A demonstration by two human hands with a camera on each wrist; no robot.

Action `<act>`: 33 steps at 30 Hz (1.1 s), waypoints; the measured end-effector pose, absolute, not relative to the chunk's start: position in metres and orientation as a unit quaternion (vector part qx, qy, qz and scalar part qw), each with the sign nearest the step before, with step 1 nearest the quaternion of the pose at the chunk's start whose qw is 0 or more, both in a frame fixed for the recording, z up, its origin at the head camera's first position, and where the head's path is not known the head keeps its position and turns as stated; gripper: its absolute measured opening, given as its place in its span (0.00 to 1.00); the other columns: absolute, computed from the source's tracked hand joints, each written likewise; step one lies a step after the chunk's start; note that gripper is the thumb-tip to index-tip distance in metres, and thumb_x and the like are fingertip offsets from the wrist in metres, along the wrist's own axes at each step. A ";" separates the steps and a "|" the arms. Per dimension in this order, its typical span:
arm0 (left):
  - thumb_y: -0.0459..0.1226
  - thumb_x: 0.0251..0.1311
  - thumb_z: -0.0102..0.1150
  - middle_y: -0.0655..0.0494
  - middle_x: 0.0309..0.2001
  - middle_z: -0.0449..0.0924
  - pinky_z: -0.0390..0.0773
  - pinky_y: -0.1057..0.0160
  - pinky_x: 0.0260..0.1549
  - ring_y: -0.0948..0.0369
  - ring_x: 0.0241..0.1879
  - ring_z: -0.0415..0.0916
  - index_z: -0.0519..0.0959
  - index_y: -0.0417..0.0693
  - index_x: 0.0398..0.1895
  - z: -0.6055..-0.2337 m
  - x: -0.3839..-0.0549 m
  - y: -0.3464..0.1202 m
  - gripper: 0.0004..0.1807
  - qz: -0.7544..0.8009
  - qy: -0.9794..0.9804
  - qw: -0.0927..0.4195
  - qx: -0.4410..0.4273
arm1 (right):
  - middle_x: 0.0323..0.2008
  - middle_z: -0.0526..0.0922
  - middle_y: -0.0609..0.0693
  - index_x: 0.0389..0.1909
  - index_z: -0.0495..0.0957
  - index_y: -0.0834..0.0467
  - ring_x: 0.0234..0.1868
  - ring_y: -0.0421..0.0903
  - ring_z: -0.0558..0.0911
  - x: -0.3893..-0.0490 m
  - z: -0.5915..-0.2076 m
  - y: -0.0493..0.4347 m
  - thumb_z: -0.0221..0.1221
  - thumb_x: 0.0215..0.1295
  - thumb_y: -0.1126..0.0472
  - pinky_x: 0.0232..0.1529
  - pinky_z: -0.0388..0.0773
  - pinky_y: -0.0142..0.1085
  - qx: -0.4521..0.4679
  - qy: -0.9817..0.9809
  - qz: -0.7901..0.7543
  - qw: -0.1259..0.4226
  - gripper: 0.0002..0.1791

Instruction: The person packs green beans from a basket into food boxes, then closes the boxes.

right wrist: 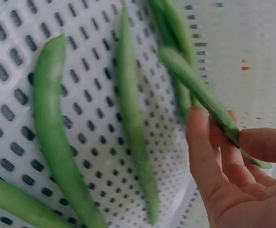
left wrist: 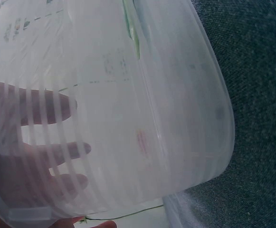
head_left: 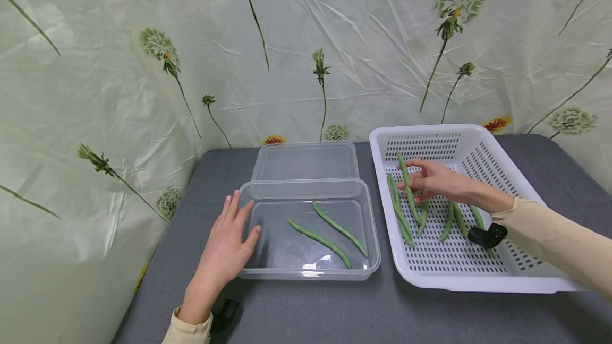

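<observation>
My right hand pinches a green bean between thumb and fingers, inside a white perforated basket. Several more green beans lie on the basket floor around and below that hand. On the left, my left hand touches the left side of a clear plastic container, its fingers extended over the rim. Two green beans, a nearer one and a farther one, lie slanted inside the container. Through the cloudy wall in the left wrist view, the left fingers show straight.
A clear lid lies flat behind the container. The grey cloth-covered table carries everything, and a pale floral sheet hangs behind it. Container and basket stand side by side with a narrow gap.
</observation>
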State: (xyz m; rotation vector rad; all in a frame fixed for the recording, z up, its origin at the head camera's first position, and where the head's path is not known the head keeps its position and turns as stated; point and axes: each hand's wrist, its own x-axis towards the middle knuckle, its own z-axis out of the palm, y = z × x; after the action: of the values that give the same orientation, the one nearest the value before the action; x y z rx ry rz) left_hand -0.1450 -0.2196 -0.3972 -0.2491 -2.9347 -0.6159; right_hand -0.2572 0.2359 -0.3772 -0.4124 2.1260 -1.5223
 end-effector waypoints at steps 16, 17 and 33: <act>0.44 0.71 0.52 0.41 0.78 0.38 0.40 0.34 0.67 0.47 0.77 0.32 0.52 0.37 0.77 -0.394 -0.144 -0.220 0.38 -0.190 -0.976 0.051 -0.092 | 0.53 0.77 0.72 0.75 0.49 0.68 0.45 0.52 0.84 -0.248 -0.339 0.224 0.48 0.74 0.70 0.38 0.84 0.44 -0.200 0.792 -0.546 0.185 0.32; 0.44 0.71 0.52 0.41 0.78 0.38 0.40 0.34 0.67 0.47 0.77 0.33 0.52 0.37 0.77 -0.394 -0.144 -0.220 0.38 -0.189 -0.976 0.051 -0.092 | 0.53 0.78 0.71 0.75 0.49 0.68 0.44 0.53 0.84 -0.247 -0.338 0.223 0.48 0.74 0.70 0.37 0.84 0.44 -0.202 0.793 -0.545 0.185 0.32; 0.40 0.71 0.52 0.41 0.78 0.41 0.44 0.37 0.68 0.47 0.76 0.36 0.55 0.40 0.76 -0.395 -0.144 -0.219 0.35 -0.182 -0.976 0.065 -0.096 | 0.48 0.83 0.63 0.72 0.58 0.65 0.42 0.54 0.85 -0.234 -0.320 0.190 0.53 0.73 0.68 0.37 0.84 0.47 -0.243 0.794 -0.531 0.169 0.30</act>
State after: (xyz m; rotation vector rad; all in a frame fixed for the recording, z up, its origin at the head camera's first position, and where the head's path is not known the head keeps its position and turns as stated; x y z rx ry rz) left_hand -0.1443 -0.2193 -0.3954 -0.2909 -2.9470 -0.5499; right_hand -0.2344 0.1898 -0.3202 -0.6899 2.2571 -1.5089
